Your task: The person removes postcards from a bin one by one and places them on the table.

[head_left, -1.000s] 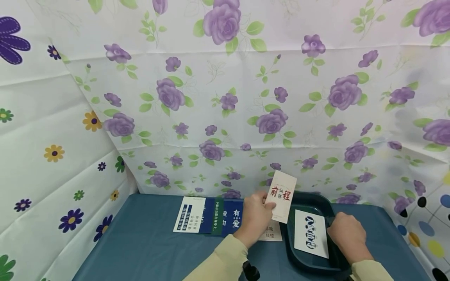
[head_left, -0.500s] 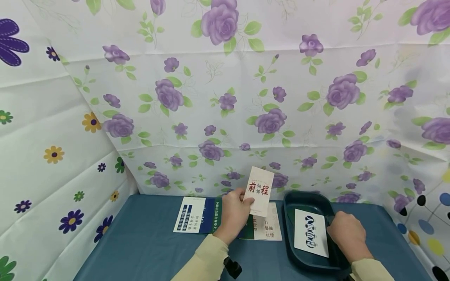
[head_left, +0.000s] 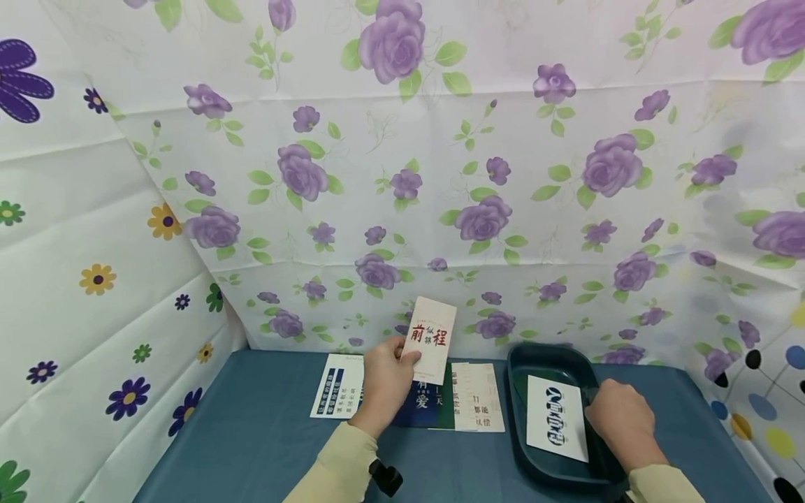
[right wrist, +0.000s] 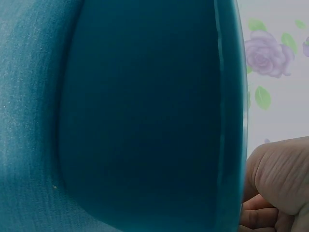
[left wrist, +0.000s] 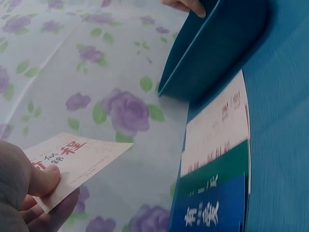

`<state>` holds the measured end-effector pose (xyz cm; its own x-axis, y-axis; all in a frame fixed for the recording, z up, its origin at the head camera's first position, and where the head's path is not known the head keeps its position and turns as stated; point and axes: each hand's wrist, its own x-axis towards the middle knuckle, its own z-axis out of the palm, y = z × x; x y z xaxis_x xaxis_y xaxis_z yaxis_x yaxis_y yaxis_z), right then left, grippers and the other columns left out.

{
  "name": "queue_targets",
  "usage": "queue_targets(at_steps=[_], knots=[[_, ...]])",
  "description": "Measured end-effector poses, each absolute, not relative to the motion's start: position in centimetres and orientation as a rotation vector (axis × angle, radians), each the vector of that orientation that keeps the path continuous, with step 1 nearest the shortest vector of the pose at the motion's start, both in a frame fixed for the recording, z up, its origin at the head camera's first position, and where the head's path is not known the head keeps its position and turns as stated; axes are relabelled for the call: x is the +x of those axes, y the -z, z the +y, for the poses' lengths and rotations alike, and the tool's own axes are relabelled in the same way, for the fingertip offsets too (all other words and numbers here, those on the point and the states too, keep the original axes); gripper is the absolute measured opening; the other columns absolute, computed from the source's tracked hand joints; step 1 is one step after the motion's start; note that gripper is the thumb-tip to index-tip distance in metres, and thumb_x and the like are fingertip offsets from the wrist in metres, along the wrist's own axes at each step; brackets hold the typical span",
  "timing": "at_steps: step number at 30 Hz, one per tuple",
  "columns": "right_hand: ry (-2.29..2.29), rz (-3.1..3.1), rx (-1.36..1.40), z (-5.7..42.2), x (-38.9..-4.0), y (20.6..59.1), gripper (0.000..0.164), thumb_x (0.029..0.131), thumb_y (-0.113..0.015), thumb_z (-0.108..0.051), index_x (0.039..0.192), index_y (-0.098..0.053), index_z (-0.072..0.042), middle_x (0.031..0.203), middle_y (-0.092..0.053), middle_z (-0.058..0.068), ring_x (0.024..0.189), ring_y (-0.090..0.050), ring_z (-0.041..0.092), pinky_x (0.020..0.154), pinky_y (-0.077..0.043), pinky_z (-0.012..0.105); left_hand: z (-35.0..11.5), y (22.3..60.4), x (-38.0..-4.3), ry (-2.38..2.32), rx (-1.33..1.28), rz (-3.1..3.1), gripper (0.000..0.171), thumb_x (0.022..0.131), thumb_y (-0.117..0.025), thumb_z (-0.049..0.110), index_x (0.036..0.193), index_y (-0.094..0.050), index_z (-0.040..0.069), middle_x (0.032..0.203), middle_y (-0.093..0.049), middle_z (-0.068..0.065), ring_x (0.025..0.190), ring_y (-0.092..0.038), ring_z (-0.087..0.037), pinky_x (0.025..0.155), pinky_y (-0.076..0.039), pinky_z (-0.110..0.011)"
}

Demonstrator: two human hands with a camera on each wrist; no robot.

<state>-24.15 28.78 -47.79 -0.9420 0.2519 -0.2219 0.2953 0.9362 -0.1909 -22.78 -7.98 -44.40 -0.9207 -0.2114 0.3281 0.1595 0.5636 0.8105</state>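
Observation:
My left hand [head_left: 385,383] pinches a cream card with red characters [head_left: 431,339] between thumb and fingers, tilted up above a row of overlapping cards. In the left wrist view the card [left wrist: 79,159] points away from the thumb. The row holds a white card with blue stripes [head_left: 335,388], a blue card [head_left: 418,413], a green card [head_left: 445,409] and cream cards [head_left: 488,402]; the hand hides part of it. My right hand [head_left: 622,423] grips the right rim of a dark teal tray [head_left: 517,440]. A white card with blue lettering [head_left: 556,419] lies inside the tray.
A blue-green cloth [head_left: 251,440] covers the table. Behind it hangs a white sheet with purple roses [head_left: 390,175], close to the back of the cards and tray. Patterned sheets [head_left: 94,349] also stand at the left and right sides.
My left hand has moved left with the cream card, from beside the tray to above the middle of the row. The right hand and tray have stayed in place.

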Motion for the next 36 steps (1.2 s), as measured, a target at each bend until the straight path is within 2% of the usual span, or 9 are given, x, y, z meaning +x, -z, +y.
queue_targets(at_steps=[8, 14, 28, 36], knots=[[0.345, 2.903, 0.408, 28.7, -24.0, 47.7, 0.031, 0.079, -0.069, -0.021, 0.096, -0.065, 0.005, 0.079, -0.064, 0.020, 0.060, -0.056, 0.026, 0.047, -0.043, 0.040, -11.3, 44.6, -22.4, 1.189, 0.151, -2.412, 0.022, 0.083, -0.072, 0.020, 0.102, -0.068, 0.012, 0.074, -0.067, 0.001, 0.052, -0.056, -0.006, 0.045, -0.041, -0.024], [0.352, 2.901, 0.405, 28.8, -23.9, 47.7, 0.030, 0.079, -0.069, -0.021, 0.096, -0.066, 0.004, 0.080, -0.064, 0.021, 0.061, -0.056, 0.026, 0.047, -0.043, 0.040, -14.2, 45.1, -22.1, 1.089, 0.233, -2.428, 0.021, 0.082, -0.072, 0.022, 0.101, -0.069, 0.013, 0.074, -0.067, -0.001, 0.052, -0.057, -0.008, 0.045, -0.042, -0.025], [0.349, 2.893, 0.399, 28.8, -23.8, 48.1, 0.028, 0.080, -0.069, -0.022, 0.092, -0.066, 0.003, 0.075, -0.063, 0.017, 0.059, -0.056, 0.025, 0.046, -0.042, 0.039, -21.8, 47.4, -21.8, 0.963, 0.428, -2.573, 0.027, 0.083, -0.070, 0.018, 0.107, -0.067, 0.005, 0.088, -0.070, -0.013, 0.064, -0.064, -0.015, 0.051, -0.047, -0.030], [0.379, 2.914, 0.374, 28.9, -23.6, 47.7, 0.024, 0.080, -0.068, -0.021, 0.086, -0.065, 0.002, 0.069, -0.062, 0.014, 0.056, -0.055, 0.025, 0.045, -0.041, 0.039, -24.3, 48.8, -22.2, 0.903, 0.512, -2.617, 0.029, 0.084, -0.069, 0.015, 0.108, -0.066, -0.002, 0.097, -0.068, -0.021, 0.075, -0.066, -0.023, 0.057, -0.050, -0.036]])
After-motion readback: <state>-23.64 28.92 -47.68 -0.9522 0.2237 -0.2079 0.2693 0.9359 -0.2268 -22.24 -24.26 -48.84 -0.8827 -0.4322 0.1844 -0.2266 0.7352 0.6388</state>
